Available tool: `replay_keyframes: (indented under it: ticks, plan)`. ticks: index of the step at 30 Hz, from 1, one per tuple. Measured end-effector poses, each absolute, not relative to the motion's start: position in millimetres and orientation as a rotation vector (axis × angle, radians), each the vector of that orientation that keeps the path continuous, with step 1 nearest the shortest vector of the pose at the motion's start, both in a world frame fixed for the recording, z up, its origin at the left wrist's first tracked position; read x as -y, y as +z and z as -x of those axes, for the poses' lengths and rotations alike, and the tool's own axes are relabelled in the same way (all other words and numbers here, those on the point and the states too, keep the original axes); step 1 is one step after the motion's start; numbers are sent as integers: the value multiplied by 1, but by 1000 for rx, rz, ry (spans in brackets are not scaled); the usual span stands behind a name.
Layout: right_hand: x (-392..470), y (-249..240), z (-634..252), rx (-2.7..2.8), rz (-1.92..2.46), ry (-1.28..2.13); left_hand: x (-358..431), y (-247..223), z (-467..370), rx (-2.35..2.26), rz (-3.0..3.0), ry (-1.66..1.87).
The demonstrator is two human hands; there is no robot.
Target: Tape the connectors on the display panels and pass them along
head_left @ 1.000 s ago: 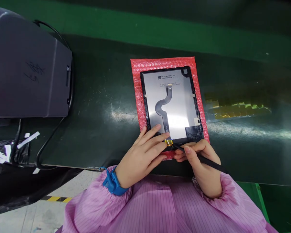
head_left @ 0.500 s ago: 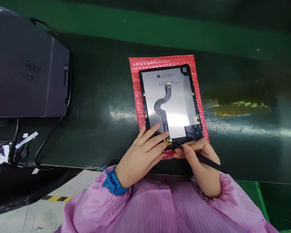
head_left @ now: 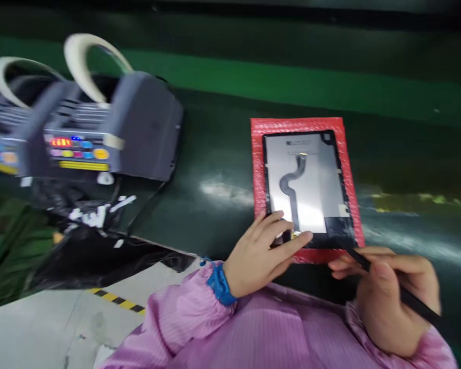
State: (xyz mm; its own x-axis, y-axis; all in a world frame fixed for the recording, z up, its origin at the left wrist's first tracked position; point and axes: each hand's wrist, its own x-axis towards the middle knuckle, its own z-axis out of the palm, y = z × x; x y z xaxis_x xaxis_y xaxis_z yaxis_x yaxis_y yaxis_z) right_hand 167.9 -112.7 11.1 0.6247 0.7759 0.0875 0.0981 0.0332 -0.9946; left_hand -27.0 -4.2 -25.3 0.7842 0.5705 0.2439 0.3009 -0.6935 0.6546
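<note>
A flat screen panel [head_left: 311,184] with a silver back and black frame lies on a red bubble-wrap sheet [head_left: 258,179]. A dark curved flex cable [head_left: 294,202] runs down the panel to a small gold patch near its lower edge. My left hand [head_left: 259,251], with a blue wrist strap [head_left: 219,285], rests spread over the panel's lower left corner. My right hand [head_left: 395,292] is closed round a black pen-like tool [head_left: 415,302], to the right of the panel's lower right corner. The tool's tip is close to that corner; whether they touch I cannot tell.
Two grey machines [head_left: 148,123] with lit buttons and white rings stand at the left. Below them hang black plastic [head_left: 111,261] and white tape scraps [head_left: 94,216]. Yellowish film strips [head_left: 411,202] lie on the dark table [head_left: 215,148] at the right.
The view has swung left, bringing the machines' fronts in. My right hand has drawn the tool away from the gold patch toward the right. My left hand stays on the panel.
</note>
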Motion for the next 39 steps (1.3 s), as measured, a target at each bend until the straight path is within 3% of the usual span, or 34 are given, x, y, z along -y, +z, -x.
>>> replay_keyframes:
  ticks: [7,16,24,29,34,39]
  plan:
    - [106,1,-206,1320,1410,741,-45,-7,121,-1110,-744,1499]
    - [124,-24,-223,1316,1368,920,-104,15,170,-1255,-574,1639]
    - [120,-21,-218,1381,1299,863,-109,28,177,-1319,-624,1609]
    - [100,0,-186,1169,1114,822,-66,37,130,-1196,-657,1596]
    - [81,20,-150,963,1099,943,-6,28,45,-784,-509,1008]
    - [71,18,-141,952,1063,1040,10,20,9,-734,-423,823]
